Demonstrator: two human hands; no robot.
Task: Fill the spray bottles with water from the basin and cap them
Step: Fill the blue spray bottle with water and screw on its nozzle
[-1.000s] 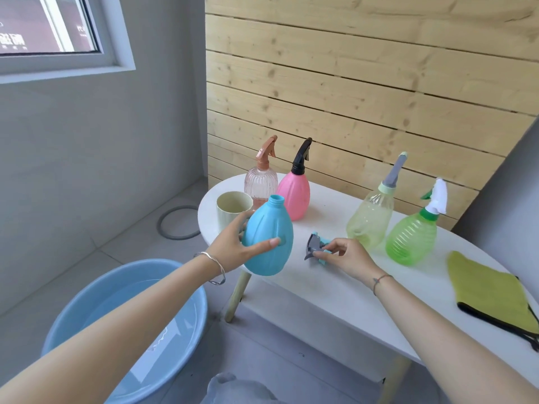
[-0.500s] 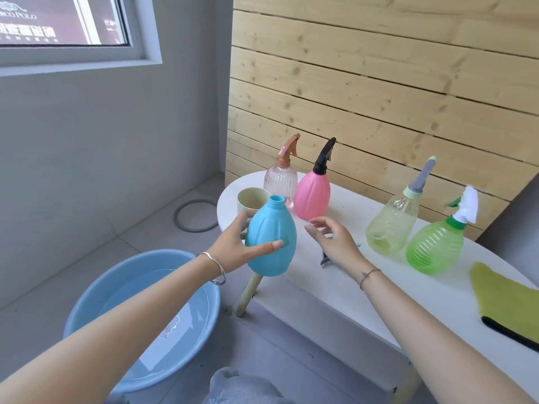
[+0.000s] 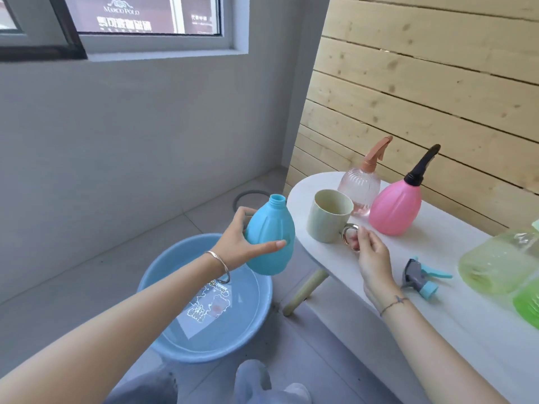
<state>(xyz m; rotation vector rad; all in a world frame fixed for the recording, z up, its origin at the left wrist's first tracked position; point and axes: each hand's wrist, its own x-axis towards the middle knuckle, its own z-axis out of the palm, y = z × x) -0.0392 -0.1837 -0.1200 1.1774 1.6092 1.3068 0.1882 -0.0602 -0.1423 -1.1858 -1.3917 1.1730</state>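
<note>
Bottle over basin, cup by the handle

Your left hand (image 3: 236,243) grips the uncapped blue bottle (image 3: 269,237) round its belly, thumb across the front. The neck tilts away from the table, and the bottle is in the air above the basin (image 3: 204,352) of water on the floor. Your right hand (image 3: 373,258) pinches the ring handle of the cup (image 3: 326,220), which stands on the white table (image 3: 437,330). Spray head (image 3: 420,275) lies on its side by your right wrist. Pink bottle (image 3: 396,208) and clear bottle (image 3: 360,188) stand capped just behind the cup.
</note>
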